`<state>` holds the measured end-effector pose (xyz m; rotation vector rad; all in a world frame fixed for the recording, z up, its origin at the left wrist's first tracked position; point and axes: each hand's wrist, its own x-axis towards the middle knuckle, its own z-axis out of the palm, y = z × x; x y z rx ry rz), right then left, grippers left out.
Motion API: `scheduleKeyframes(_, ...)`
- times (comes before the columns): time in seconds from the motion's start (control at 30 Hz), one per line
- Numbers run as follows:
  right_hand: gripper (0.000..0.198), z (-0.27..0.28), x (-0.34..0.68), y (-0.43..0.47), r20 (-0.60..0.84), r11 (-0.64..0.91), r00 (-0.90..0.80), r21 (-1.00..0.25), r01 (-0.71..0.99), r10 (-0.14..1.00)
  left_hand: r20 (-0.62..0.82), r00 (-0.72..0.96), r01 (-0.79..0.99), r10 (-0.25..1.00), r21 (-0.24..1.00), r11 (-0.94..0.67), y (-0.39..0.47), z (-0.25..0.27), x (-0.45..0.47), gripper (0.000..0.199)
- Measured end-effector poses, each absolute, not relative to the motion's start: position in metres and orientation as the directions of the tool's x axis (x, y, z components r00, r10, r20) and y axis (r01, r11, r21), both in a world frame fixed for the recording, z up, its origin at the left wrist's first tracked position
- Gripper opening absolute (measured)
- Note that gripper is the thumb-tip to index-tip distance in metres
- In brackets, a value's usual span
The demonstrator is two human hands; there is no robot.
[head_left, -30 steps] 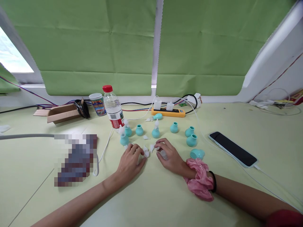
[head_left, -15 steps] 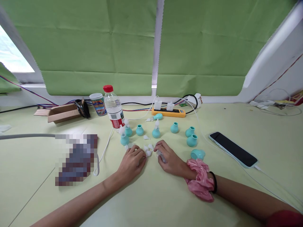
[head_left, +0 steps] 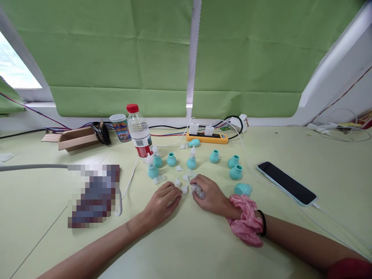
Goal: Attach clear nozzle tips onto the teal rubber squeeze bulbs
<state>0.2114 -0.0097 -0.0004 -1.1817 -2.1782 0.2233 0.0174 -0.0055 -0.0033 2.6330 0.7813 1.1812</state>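
My left hand (head_left: 163, 201) rests on the table with its fingers curled in and the thumb underneath; what they hold, if anything, is hidden. Its fingertips are beside a small white nozzle tip (head_left: 184, 190). My right hand (head_left: 211, 194) curls around some clear plastic pieces (head_left: 198, 190), partly covered by the fingers. More white tips (head_left: 177, 182) lie loose between and beyond the hands, with a clear tube piece (head_left: 159, 179) to the left. Behind stand several teal squeeze bulbs, some bare (head_left: 171, 159) and some with a clear nozzle fitted (head_left: 192, 162).
A water bottle (head_left: 140, 133) with a red cap stands behind the bulbs. Farther back are a paper cup (head_left: 120, 128), an open cardboard box (head_left: 78, 140) and an orange power strip (head_left: 207, 138). A charging phone (head_left: 286, 183) lies right; a pixelated patch (head_left: 94, 201) is left.
My right hand has shifted slightly right and opened up around the clear pieces, which show more. The white tips between the hands have spread apart. My left hand has moved slightly right.
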Motion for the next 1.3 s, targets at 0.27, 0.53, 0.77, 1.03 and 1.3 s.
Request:
scheduleKeyframes(0.27, 0.031, -0.005, 0.211, -0.007, 0.528, 0.670, -0.442, -0.393, 0.630, 0.725, 0.708, 0.496, 0.373, 0.502, 0.348, -0.860, -0.008, 0.000, 0.019, 0.016)
scheduleKeyframes(0.53, 0.034, 0.002, 0.211, -0.018, 0.452, 0.667, -0.499, -0.391, 0.634, 0.740, 0.729, 0.563, 0.289, 0.388, 0.266, -0.920, -0.017, 0.004, 0.025, 0.025)
scheduleKeyframes(0.77, 0.019, 0.005, 0.210, -0.013, 0.440, 0.734, -0.588, -0.379, 0.563, 0.679, 0.746, 0.452, 0.293, 0.489, 0.393, -0.871, -0.015, 0.007, 0.022, 0.026)
scheduleKeyframes(1.03, 0.028, -0.001, 0.211, -0.016, 0.507, 0.719, -0.524, -0.349, 0.601, 0.684, 0.710, 0.405, 0.351, 0.576, 0.461, -0.815, -0.017, 0.007, 0.022, 0.018)
scheduleKeyframes(1.3, 0.019, 0.003, 0.210, -0.018, 0.476, 0.726, -0.552, -0.375, 0.576, 0.684, 0.683, 0.357, 0.420, 0.637, 0.492, -0.763, -0.013, 0.008, 0.023, 0.012)
